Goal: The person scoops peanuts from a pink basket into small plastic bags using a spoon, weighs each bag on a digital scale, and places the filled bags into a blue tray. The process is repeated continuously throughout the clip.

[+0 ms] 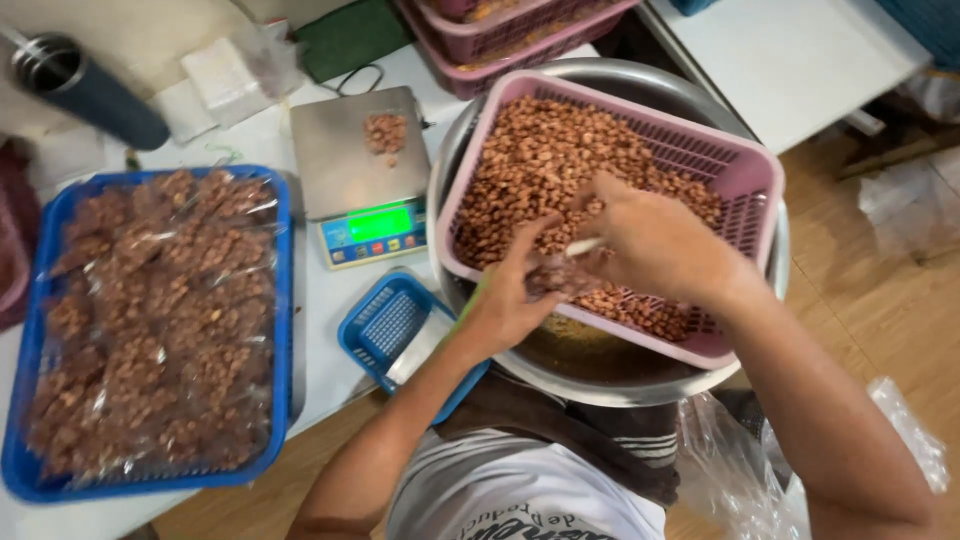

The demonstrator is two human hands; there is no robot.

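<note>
Small bag pinched between both hands' grip.

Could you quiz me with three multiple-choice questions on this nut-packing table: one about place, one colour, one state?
1. Where is the small pile of nuts?
A. on the scale
B. on the floor
C. in the small blue basket

2. What colour is the basket the hands work over?
A. green
B. pink
C. black

3. What state is the scale's display in?
A. dark
B. cracked
C. lit green

Answers: 1 A, the pile lies on the scale's metal plate. 2 B, its slotted walls are pink. 3 C, the screen glows green.
</note>
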